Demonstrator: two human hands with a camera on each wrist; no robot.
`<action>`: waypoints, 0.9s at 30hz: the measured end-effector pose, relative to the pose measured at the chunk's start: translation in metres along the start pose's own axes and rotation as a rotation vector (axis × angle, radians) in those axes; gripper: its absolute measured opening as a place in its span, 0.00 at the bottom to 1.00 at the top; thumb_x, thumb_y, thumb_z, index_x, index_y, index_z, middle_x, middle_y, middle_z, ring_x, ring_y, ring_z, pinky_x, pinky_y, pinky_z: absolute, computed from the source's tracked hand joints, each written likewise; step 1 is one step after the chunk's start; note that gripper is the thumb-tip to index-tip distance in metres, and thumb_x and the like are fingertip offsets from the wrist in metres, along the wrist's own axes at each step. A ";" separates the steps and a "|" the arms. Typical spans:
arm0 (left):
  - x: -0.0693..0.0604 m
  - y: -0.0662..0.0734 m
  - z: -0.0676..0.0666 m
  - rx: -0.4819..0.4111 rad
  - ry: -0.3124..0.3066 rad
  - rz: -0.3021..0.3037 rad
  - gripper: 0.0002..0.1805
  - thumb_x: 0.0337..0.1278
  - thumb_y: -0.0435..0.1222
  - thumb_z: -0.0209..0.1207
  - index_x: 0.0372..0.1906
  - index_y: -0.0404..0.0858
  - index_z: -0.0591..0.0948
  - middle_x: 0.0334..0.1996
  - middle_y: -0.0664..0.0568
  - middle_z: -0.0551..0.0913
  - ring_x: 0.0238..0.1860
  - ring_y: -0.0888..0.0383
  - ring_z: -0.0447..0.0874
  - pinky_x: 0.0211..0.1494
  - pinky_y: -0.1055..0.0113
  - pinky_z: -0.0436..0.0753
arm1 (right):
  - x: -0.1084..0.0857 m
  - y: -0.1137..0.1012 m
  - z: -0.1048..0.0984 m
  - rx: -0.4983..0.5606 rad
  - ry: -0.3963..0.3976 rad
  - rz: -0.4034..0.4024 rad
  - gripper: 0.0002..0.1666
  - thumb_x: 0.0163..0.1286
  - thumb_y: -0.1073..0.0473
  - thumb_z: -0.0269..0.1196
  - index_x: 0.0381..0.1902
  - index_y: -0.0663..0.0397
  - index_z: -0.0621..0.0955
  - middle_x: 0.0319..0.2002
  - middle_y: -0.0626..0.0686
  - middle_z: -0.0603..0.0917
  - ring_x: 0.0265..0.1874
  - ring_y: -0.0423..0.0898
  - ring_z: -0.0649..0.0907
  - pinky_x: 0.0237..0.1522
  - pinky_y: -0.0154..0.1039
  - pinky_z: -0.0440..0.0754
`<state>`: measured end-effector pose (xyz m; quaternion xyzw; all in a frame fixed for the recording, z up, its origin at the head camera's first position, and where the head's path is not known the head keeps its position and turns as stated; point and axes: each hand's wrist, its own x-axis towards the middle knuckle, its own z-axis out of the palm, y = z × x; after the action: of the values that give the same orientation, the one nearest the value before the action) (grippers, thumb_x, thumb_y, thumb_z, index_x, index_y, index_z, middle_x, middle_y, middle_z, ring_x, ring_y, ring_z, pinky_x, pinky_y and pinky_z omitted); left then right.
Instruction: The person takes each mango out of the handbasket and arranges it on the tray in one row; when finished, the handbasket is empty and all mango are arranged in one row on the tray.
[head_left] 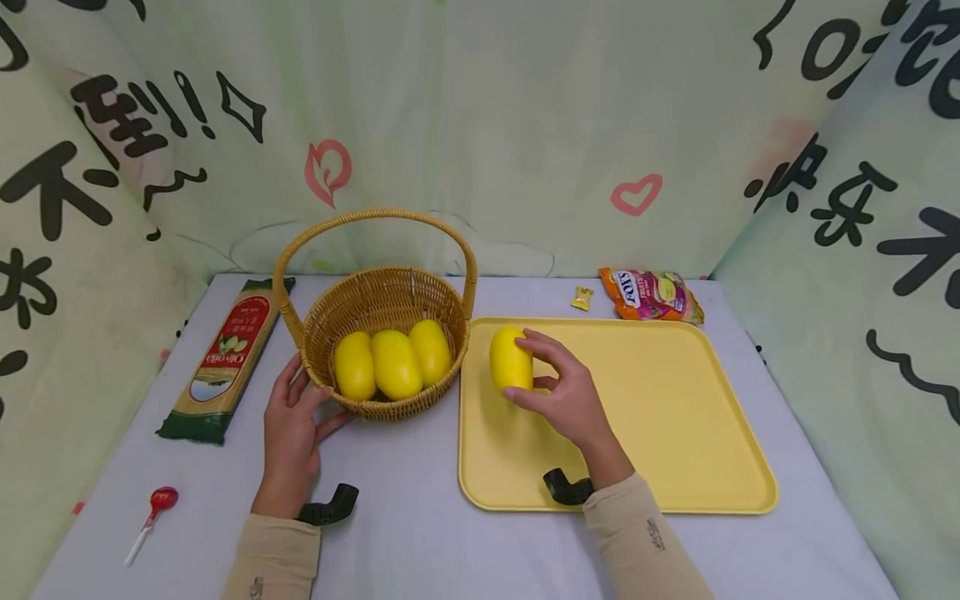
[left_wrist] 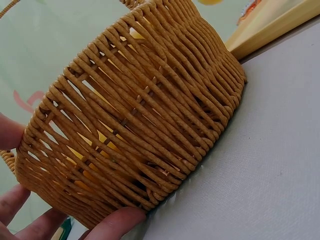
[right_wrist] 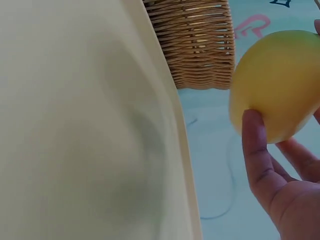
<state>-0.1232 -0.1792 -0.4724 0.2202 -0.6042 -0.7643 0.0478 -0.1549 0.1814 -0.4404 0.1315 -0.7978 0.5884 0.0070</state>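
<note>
In the head view, my right hand [head_left: 566, 400] holds a yellow mango [head_left: 511, 360] upright between thumb and fingers, over the left part of the yellow tray [head_left: 622, 492]. The right wrist view shows the mango [right_wrist: 280, 80] with a greenish end. My left hand [head_left: 292, 437] grips the near left side of a wicker basket [head_left: 382, 410], its fingers along the side and the thumb low at the front. Three more mangoes [head_left: 396, 364] lie in the basket. Close up, the left fingers [left_wrist: 12, 202] touch the weave.
Left of the basket lies a green and gold Olivoilà packet [head_left: 225, 362], and nearer to me a red lollipop [head_left: 162, 500]. Behind the tray are a small yellow wrapped candy [head_left: 582, 298] and a FOX'S candy bag [head_left: 651, 295]. Printed curtains hang around the table [head_left: 405, 517].
</note>
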 end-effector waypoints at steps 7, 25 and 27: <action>0.001 -0.001 0.000 -0.002 -0.005 0.005 0.40 0.73 0.31 0.55 0.83 0.63 0.60 0.83 0.56 0.62 0.77 0.49 0.68 0.53 0.49 0.89 | 0.002 0.007 0.002 -0.098 -0.029 0.075 0.40 0.60 0.57 0.79 0.71 0.51 0.79 0.78 0.54 0.73 0.70 0.59 0.78 0.57 0.50 0.90; 0.001 0.000 0.000 -0.005 -0.003 0.000 0.40 0.73 0.31 0.55 0.83 0.63 0.60 0.83 0.56 0.63 0.77 0.49 0.69 0.52 0.51 0.90 | 0.003 0.015 0.008 -0.205 -0.091 0.095 0.40 0.59 0.53 0.80 0.69 0.50 0.80 0.78 0.56 0.72 0.74 0.59 0.75 0.58 0.54 0.90; 0.001 0.000 0.000 -0.003 -0.002 0.000 0.40 0.73 0.32 0.55 0.83 0.63 0.60 0.83 0.56 0.62 0.76 0.49 0.70 0.52 0.51 0.91 | 0.003 0.016 0.009 -0.215 -0.100 0.094 0.40 0.59 0.53 0.80 0.69 0.49 0.80 0.78 0.56 0.72 0.74 0.59 0.74 0.58 0.53 0.90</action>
<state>-0.1239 -0.1791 -0.4722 0.2194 -0.6033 -0.7653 0.0472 -0.1602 0.1769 -0.4574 0.1218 -0.8610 0.4916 -0.0463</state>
